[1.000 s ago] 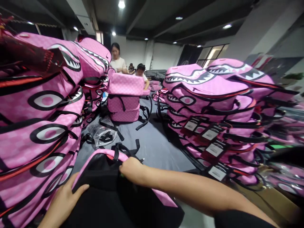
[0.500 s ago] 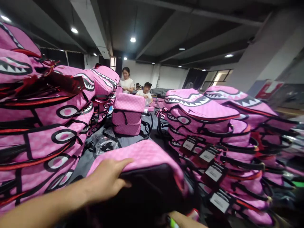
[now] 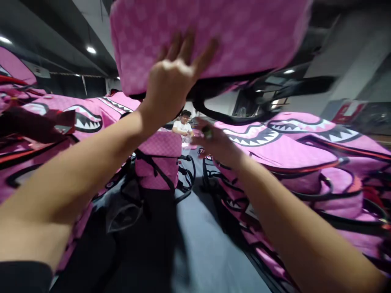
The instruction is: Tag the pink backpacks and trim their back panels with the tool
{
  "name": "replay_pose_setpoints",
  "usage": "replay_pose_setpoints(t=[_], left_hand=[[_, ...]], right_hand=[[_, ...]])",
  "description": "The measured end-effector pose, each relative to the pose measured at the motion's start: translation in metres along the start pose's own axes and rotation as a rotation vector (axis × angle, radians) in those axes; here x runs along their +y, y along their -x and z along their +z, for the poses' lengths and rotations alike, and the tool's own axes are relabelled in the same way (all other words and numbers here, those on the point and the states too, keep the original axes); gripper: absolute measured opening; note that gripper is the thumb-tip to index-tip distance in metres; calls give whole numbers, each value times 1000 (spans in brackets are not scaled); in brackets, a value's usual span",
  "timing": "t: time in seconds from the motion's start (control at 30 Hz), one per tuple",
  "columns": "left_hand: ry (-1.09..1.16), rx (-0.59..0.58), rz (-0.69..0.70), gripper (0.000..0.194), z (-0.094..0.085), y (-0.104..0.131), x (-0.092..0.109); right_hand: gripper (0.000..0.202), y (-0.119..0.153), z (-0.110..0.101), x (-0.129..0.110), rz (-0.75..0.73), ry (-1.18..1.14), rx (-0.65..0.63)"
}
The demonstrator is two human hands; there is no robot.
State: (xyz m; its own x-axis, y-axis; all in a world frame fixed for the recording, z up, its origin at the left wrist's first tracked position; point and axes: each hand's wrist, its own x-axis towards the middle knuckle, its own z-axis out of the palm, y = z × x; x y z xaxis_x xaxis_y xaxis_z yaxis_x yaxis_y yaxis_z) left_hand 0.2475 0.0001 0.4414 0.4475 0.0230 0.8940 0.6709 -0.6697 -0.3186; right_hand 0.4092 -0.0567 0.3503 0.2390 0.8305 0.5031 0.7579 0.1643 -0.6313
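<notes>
A pink checkered backpack (image 3: 214,40) is raised across the top of the view, its upper part cut off by the frame. My left hand (image 3: 175,77) is on its checkered face, fingers spread against the fabric and blurred. Black straps (image 3: 226,116) hang from the bag's lower edge. Just under these straps is my right hand (image 3: 214,140), smeared by motion, with its fingers apart and no bag in them. Something small and green (image 3: 207,131) shows at its fingers; I cannot make out what it is.
Stacks of pink shark-mouth backpacks (image 3: 275,142) rise on the right and more backpacks (image 3: 88,116) on the left. Further back on the grey table (image 3: 207,240) stands a pile of checkered bags (image 3: 159,162) beside a clear plastic bag (image 3: 125,215). A person (image 3: 183,124) works behind.
The backpack has gone from low in front of me to high overhead, my left hand moving up with it. My right hand has come up from the bottom edge to mid-view.
</notes>
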Motion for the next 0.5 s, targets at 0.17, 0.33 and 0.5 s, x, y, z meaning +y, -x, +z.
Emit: replay_pose_setpoints(t=[0.17, 0.33, 0.5], left_hand=[[68, -75, -47, 57, 202, -17, -18], [130, -393, -235, 53, 326, 50, -38], [149, -449, -211, 68, 331, 70, -60]], right_hand=[[53, 82, 46, 122, -69, 214, -346], [50, 172, 64, 250, 553, 65, -360], [65, 201, 63, 262, 815, -172, -374]])
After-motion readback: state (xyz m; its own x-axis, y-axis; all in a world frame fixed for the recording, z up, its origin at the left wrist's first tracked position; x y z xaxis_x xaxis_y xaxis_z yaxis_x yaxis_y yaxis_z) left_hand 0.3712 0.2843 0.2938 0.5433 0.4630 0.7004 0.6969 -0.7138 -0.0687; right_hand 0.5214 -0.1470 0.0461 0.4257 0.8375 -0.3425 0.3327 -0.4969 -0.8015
